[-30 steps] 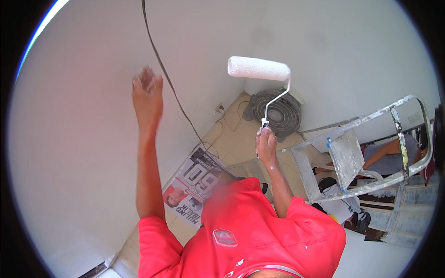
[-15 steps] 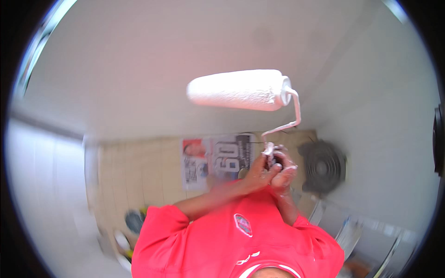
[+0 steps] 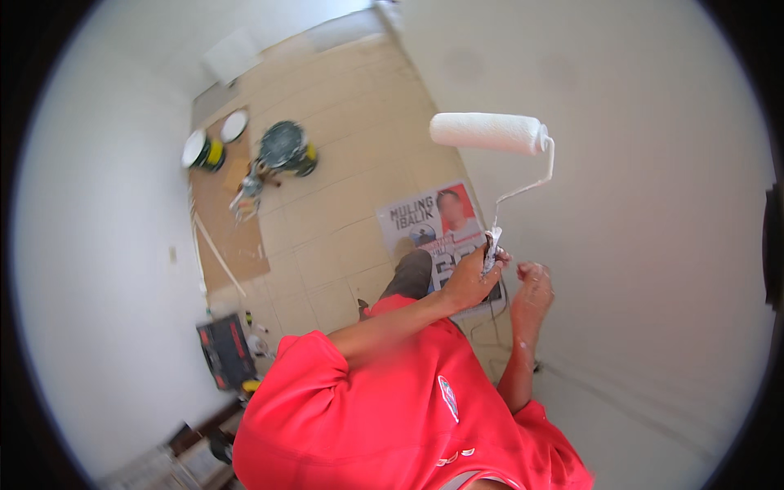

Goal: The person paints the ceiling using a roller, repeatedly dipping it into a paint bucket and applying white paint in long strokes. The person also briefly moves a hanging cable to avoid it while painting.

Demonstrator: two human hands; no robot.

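A paint roller (image 3: 487, 131) with a thick white-coated sleeve stands upright in front of the pale wall. Its thin bent frame runs down to a paint-smeared handle (image 3: 492, 250). My left hand (image 3: 474, 278) is wrapped around that handle. Just to the right, apart from the handle, my right hand (image 3: 532, 286) is raised with its fingers loosely curled; nothing shows in it. White paint specks mark the right hand and forearm.
A printed poster (image 3: 408, 220) lies on the tiled floor beneath my hands. Further left are a dark paint bucket (image 3: 282, 147), a smaller white-topped bucket (image 3: 204, 151) and a brown sheet (image 3: 237, 265). A black toolbox (image 3: 226, 351) sits by the left wall. A cable (image 3: 604, 398) runs at right.
My right hand has let go of the roller handle and moved right; the left keeps its hold. My view has turned left, bringing the buckets and toolbox in and losing the fan.
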